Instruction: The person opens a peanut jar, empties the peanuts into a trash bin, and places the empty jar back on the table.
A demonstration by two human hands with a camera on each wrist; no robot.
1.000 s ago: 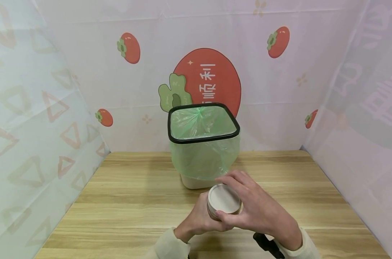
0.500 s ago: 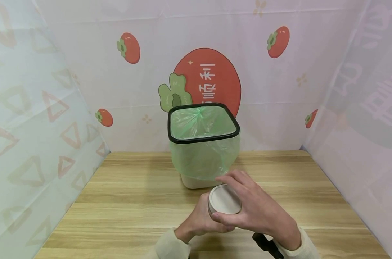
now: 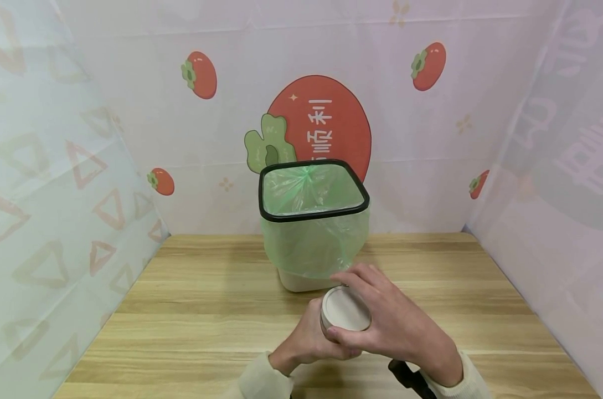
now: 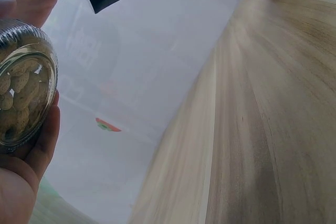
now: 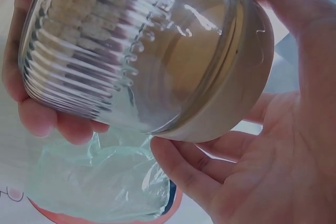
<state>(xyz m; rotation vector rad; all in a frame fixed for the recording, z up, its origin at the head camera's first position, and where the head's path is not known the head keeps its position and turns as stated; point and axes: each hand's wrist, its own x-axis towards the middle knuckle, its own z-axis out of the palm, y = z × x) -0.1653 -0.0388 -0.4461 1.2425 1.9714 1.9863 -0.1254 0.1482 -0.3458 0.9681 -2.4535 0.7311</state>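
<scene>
Since a second ago the right thumb has slid slightly leftward along the near edge of the lid (image 3: pixel 346 308), which itself has shifted a touch to the right; otherwise the hold looks much the same. The lid sits on a clear, ribbed glass jar (image 5: pixel 100 56), held up off the table (image 3: pixel 206 310) on the person's side of the bin (image 3: pixel 301 282); its pale round top faces the head camera, and through the base the left wrist view shows tan, nut-like pieces (image 4: pixel 23 93). The left hand (image 3: pixel 311 335) grips the jar's body, fingers curled round the ribbed glass — their tips show along its underside in the right wrist view; the right hand (image 3: pixel 401 318) holds the lid by its rim, thumb on the near edge and bent fingers round the far side. Just beyond the hands stands the bin, lined with a translucent green bag (image 3: pixel 311 249) that folds down over its outside, under a black rim (image 3: pixel 313 215); at the right wrist there is a black strap (image 3: pixel 412 379) beside a cream sleeve (image 3: pixel 460 382); behind everything hangs a pale cloth (image 3: pixel 132 50) — printed with red persimmons (image 3: pixel 201 75) and white characters.
</scene>
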